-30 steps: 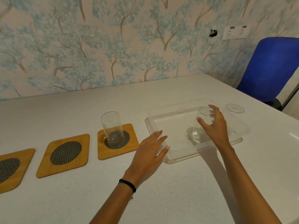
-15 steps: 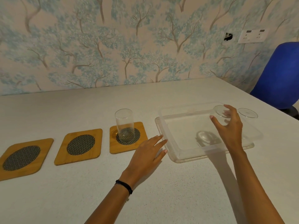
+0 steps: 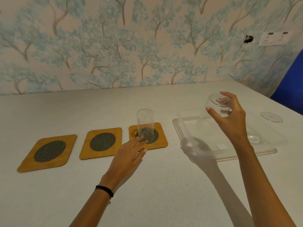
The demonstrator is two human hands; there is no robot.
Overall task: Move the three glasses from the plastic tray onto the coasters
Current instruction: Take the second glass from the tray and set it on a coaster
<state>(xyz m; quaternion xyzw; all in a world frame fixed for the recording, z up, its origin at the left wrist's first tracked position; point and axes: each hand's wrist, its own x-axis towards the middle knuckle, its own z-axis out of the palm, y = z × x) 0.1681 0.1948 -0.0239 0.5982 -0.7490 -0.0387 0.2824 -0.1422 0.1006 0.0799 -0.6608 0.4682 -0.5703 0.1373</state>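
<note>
A big white table (image 3: 155,185) fills most of the view. The see-through plastic tray (image 3: 229,154) sits on it, and everything else is told from that tray.

To the left of the tray lie three wooden coasters in a row. The near coaster (image 3: 164,142) is just beside the tray, and a tall glass (image 3: 145,123) stands straight up on it. The middle coaster (image 3: 100,143) and the far coaster (image 3: 47,153) have nothing on them.

Above the tray, the right hand (image 3: 229,118) holds a second glass (image 3: 211,117) in the air. Its fingers wrap around the top of the glass, and the glass is tilted. A third glass (image 3: 271,117) stands at the tray's far right corner; only its round rim shows clearly.

Left of the tray, the left hand (image 3: 129,154) is flat with fingers spread wide, holding nothing. Its fingertips (image 3: 139,139) reach the near coaster's front edge.
</note>
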